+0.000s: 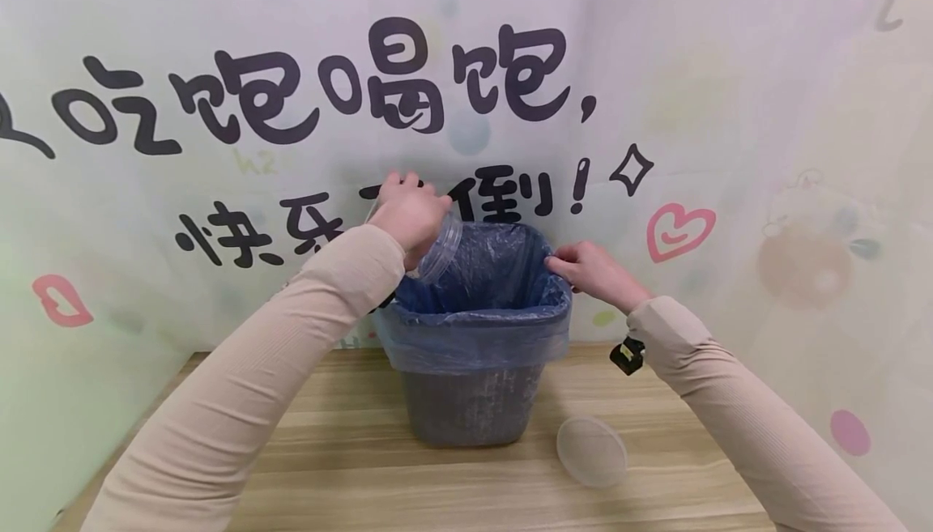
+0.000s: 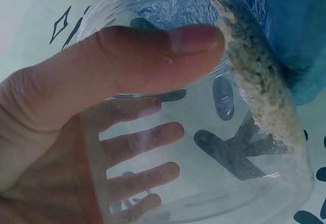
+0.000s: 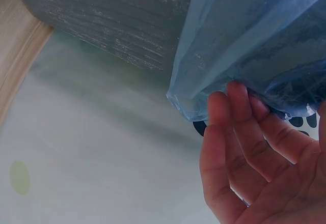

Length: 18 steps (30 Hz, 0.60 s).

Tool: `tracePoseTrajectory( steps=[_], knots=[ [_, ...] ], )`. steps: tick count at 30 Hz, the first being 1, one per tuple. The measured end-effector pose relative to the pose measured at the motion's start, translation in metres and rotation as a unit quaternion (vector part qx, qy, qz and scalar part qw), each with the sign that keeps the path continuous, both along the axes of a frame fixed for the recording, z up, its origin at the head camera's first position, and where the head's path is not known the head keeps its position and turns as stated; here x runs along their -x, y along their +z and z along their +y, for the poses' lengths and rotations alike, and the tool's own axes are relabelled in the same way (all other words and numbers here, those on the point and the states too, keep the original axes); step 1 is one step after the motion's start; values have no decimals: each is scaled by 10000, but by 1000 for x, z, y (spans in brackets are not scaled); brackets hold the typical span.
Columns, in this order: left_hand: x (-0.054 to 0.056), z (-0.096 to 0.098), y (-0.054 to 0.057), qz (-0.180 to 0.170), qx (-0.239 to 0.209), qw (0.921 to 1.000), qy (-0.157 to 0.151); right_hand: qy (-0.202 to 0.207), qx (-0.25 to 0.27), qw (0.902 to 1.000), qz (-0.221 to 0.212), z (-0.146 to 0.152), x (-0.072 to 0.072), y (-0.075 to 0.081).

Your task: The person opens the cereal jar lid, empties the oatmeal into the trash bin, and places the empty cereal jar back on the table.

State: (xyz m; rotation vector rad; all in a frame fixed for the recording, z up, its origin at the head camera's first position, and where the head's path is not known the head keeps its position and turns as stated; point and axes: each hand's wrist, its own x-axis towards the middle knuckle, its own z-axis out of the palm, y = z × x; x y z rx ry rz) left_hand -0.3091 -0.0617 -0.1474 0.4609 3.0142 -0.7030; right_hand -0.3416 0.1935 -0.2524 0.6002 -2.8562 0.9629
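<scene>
Head view: nearest me on the wooden counter [image 1: 328, 467], 1 round lid [image 1: 592, 451] lies to the front right of a grey bin [image 1: 474, 410]. A blue bag [image 1: 474, 334] lines it and folds outside. My right hand [image 1: 594, 273] holds the bag's right edge. My left hand [image 1: 411, 216], thumb and 4 fingers [image 2: 145, 145] spread round a clear jar [image 1: 441, 253], tilts it over the bin's left side; pale crumbs [image 2: 260, 81] cling inside. Behind stands a wall [image 1: 692, 95] with black lettering [image 1: 397, 107].

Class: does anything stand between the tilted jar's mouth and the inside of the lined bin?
Nothing visible does. The jar tips its mouth over the left side of the bin, whose liner is spread open; the grip of the right hand is at the opposite rim, and the lid lies apart on the table.
</scene>
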Motion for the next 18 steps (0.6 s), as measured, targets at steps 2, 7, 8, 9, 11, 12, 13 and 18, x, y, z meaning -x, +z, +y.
tracePoseTrajectory(
  steps=[2,7,8,9,11,12,13,18],
  knots=[
    [0,0,0,-14,25,10000,22,-1,7,10000,-6,0,0,0],
    [1,1,-1,28,38,10000,-1,-4,-3,10000,-5,0,0,0],
    [1,1,-1,33,34,10000,-8,-4,-9,10000,-4,0,0,0],
    [1,1,-2,37,28,10000,-14,-4,-8,10000,-15,1,0,0],
    [2,1,-2,31,31,10000,-5,4,15,10000,-34,0,0,0],
    [2,2,-2,30,32,10000,2,8,22,10000,-40,0,0,0],
    [2,2,-2,24,33,10000,15,4,31,10000,-47,0,0,0],
    [3,2,-2,20,43,10000,41,-23,27,10000,-50,0,1,0]
  ],
)
